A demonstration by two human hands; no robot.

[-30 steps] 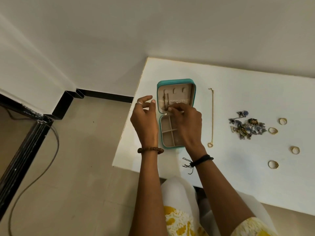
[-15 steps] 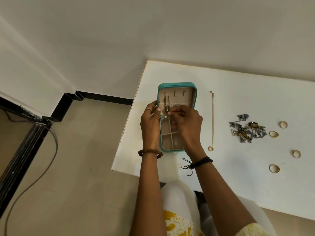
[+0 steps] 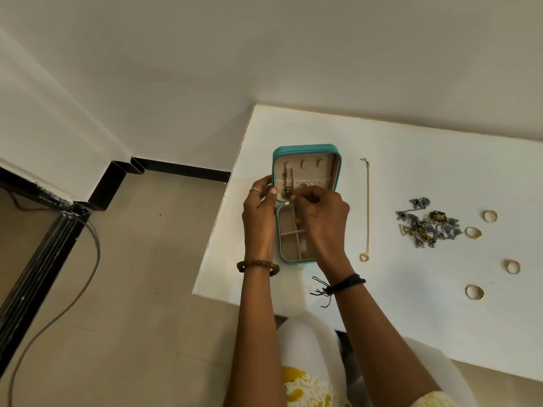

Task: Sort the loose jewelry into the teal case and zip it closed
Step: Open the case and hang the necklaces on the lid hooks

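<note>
- The teal case [image 3: 306, 201], a rounded rectangle, lies open near the white bench's [image 3: 411, 160] left edge; beige lining, a gridded tray.
- A dark chain [image 3: 288, 180] hangs from a lid hook.
- The right hand [image 3: 321, 221] pinches the chain's lower end with curled fingers.
- The left hand [image 3: 260, 214] grips the lid's 9 o'clock edge.
- At the case's 3 o'clock: a thin gold necklace [image 3: 367, 210], a tangled metal heap [image 3: 427, 223], four gold rings [image 3: 473, 232].

One teal case [image 3: 307, 151], two chains [image 3: 367, 207] [image 3: 288, 180], four gold rings [image 3: 490, 216] [image 3: 473, 232] [image 3: 512, 266] [image 3: 474, 292], two hands [image 3: 258, 221] [image 3: 326, 221]
</note>
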